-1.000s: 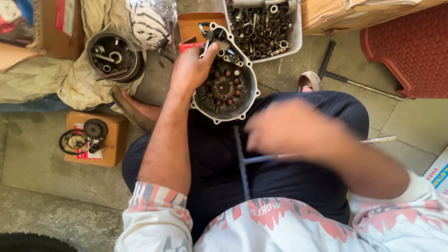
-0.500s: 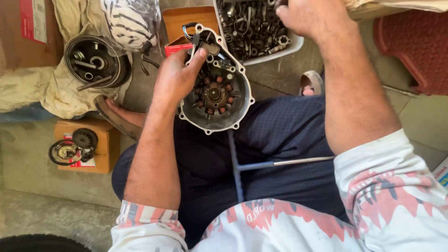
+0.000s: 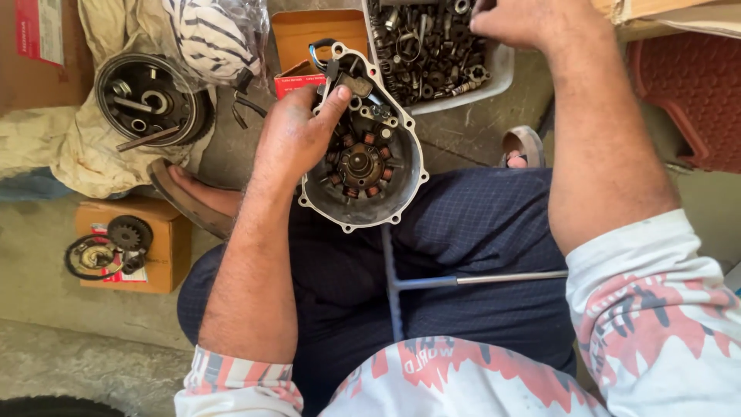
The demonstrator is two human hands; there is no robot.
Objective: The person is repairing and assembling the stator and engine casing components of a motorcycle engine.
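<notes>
Reached further into the tray of bolts [image 3: 432, 54] is the right hand [image 3: 525, 19], grip not discernible, while the stator cover [image 3: 363, 154] is grasped by the left hand [image 3: 297, 135], a fastener likely being picked for fitting next

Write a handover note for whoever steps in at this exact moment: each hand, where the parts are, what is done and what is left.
Left hand: grips the engine cover, propped on the lap, coil ring facing up.
Right hand: reaching into the white tray of bolts and springs; whether it holds anything is hidden.
T-handle wrench lies across the lap, unused.
Round housing sits on a rag, gear and ring on a cardboard box.
Done: cover is off and open.
Left: apparently fetching hardware.
</notes>
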